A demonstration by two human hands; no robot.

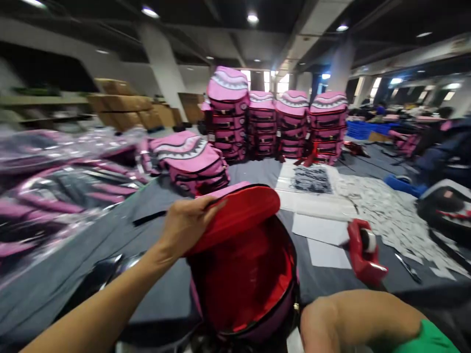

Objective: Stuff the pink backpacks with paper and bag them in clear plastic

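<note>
A pink backpack [243, 274] with a red lining stands open in front of me on the grey table [154, 215]. My left hand [184, 225] grips the edge of its red-lined flap [239, 213] and holds it up and back. My right forearm [353, 318], in a green sleeve, comes in from the lower right and goes down behind the bag's rim. The right hand itself is hidden, so its fingers do not show.
A red tape dispenser [364, 252] lies right of the bag, by white paper sheets [320, 228] and several small slips [390, 211]. Stacked pink shark-mouth backpacks [275, 122] stand behind, another pile [187, 162] nearer left. Bagged backpacks [55, 191] cover the left. A person [445, 147] sits at right.
</note>
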